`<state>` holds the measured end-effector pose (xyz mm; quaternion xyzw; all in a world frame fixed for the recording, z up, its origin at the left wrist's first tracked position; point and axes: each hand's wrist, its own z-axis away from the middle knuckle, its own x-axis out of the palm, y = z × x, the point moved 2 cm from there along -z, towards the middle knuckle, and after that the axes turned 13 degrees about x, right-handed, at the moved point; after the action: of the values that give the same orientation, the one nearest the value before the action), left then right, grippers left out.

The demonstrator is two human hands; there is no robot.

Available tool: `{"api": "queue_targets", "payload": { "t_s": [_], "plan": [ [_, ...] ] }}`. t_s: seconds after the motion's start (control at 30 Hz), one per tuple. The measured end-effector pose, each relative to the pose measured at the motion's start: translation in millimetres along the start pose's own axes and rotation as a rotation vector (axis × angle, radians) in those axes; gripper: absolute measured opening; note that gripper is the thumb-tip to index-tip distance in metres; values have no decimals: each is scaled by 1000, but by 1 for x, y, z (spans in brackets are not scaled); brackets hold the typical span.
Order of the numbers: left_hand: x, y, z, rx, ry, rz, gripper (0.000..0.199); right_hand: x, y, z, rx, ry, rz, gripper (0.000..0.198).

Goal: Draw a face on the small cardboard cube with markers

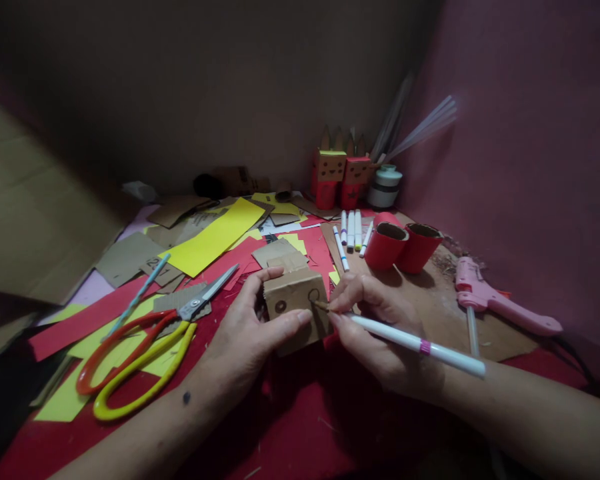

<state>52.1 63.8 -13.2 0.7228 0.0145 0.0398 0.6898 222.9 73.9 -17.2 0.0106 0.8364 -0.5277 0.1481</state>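
My left hand (260, 317) grips a small cardboard box (295, 333), thumb across its front face and fingers at the far left edge. On that face are a dark ringed circle at the left and a drawn circle outline at the right. In my right hand (380, 327) is a white marker (410, 340) with a purple band. Its brown tip touches the box just below the outlined circle. Left of my left hand lie scissors (180, 320) with red and yellow handles, blades open, on paper scraps.
Several capped markers (351, 231) lie beyond my right hand, beside red tubes (387, 247). A pink glue gun (500, 300) rests at the right. Two box-headed red figures (330, 177) and a jar (385, 187) stand at the back. Yellow paper (215, 237) and cardboard scraps spread leftward.
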Motion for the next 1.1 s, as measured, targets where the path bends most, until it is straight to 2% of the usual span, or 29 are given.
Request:
{"api": "queue_targets", "payload": {
  "t_s": [0.27, 0.73, 0.93, 1.1],
  "plan": [
    [-4, -3, -2, 13, -6, -6, 64, -3, 2, -2, -20, 49, 43, 10],
    [-9, -8, -7, 3, -91, -17, 71, -4, 1, -2, 1, 47, -2, 11],
    [-4, -3, -3, 8, -27, -2, 65, -4, 4, -2, -8, 54, -41, 9],
    [-1, 1, -1, 2, -31, -16, 61, -3, 3, -2, -4, 43, -36, 8]
  ]
}}
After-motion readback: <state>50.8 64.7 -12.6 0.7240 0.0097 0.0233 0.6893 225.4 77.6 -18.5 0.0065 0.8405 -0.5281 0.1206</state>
